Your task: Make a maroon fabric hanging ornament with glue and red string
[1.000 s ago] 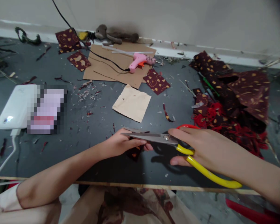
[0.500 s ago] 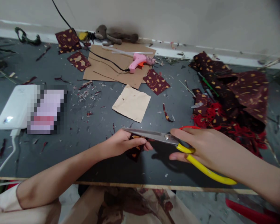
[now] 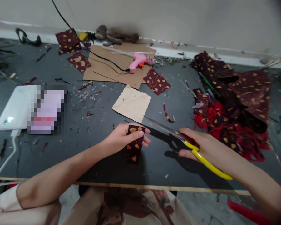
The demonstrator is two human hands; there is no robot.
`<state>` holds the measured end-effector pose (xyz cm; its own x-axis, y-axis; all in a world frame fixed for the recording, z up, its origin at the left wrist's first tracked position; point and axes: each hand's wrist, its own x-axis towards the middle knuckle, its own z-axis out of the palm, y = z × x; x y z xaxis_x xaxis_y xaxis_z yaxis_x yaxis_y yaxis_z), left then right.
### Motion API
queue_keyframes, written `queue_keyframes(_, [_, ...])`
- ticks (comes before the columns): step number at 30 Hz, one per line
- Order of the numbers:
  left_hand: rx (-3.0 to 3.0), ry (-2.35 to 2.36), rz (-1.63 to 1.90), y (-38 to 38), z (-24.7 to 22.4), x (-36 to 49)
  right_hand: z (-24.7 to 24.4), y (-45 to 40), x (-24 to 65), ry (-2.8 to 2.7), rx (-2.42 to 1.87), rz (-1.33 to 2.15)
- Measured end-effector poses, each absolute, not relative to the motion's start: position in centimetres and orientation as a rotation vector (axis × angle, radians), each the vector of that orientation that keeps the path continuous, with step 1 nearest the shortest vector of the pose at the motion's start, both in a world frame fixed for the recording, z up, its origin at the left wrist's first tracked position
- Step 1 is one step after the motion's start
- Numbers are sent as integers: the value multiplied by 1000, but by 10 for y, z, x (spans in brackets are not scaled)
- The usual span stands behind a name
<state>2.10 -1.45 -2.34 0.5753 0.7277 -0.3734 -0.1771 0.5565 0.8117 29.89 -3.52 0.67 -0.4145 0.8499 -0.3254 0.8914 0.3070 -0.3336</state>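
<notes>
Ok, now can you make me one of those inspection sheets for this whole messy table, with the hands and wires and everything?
Surface: dark grey table, littered with small scraps.
Job's things: dark patterned strip; scissors with a yellow grip, tips not touching the strip.
Clutter: cream square; pink glue gun on brown cardboard; plush toy; patterned heap with red scraps.
Hands: left hand pinches the strip; right hand holds the scissors.
Cables: black cord runs to the glue gun; white cable is plugged into a white power bank.
Surroundings: pale wall behind; other people, nothing seen.
</notes>
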Motion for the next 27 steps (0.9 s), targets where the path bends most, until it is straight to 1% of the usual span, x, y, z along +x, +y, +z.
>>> queue_keyframes(3, [824, 770, 536, -16, -24, 20, 15, -38, 292, 2466, 1603, -907])
queue_keyframes(6, [875, 749, 511, -16, -25, 19, 21, -38, 284, 2446, 1563, -938])
queue_keyframes(12, [991, 716, 525, -15, -22, 20, 24, -37, 273, 2538, 1496, -797])
queue_keyframes(18, [1066, 715, 528, -15, -22, 19, 28, -32, 268, 2518, 1389, -626])
queue_keyframes(27, [1133, 707, 509, -16, -23, 15, 32, -32, 272, 2631, 1282, -419])
